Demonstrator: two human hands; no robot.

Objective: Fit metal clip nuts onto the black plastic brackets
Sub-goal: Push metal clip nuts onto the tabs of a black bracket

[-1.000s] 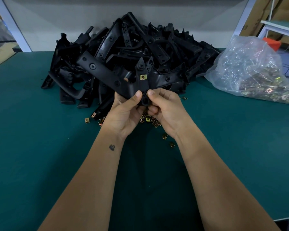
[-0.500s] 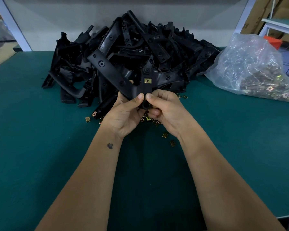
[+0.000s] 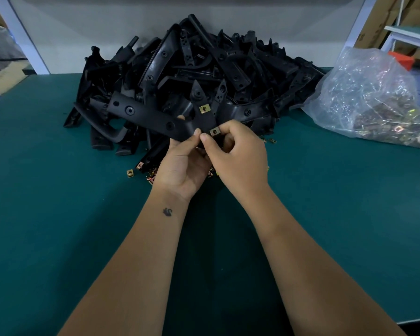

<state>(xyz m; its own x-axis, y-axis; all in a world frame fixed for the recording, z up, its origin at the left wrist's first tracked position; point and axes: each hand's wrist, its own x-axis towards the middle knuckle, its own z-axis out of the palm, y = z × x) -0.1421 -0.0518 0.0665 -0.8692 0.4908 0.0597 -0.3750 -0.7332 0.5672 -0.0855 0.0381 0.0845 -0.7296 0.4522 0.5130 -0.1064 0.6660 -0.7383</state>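
I hold a black plastic bracket [image 3: 153, 116] up in front of the pile. My left hand [image 3: 183, 163] grips its lower middle from below, thumb on top. My right hand [image 3: 238, 156] pinches a brass-coloured clip nut [image 3: 214, 131] against the bracket's lower tab. Another clip nut [image 3: 204, 109] sits fitted on the bracket's pointed upright arm. Loose clip nuts [image 3: 130, 173] lie on the green table under my hands, partly hidden by them.
A big heap of black brackets [image 3: 204, 61] fills the back middle of the green table [image 3: 58, 214]. A clear plastic bag of clip nuts [image 3: 374, 100] lies at the back right. A white table frame and cardboard stand beyond it.
The bracket has tipped so its long arm lies lower and more level to the left. A second clip nut now shows at my right thumb on the lower tab.
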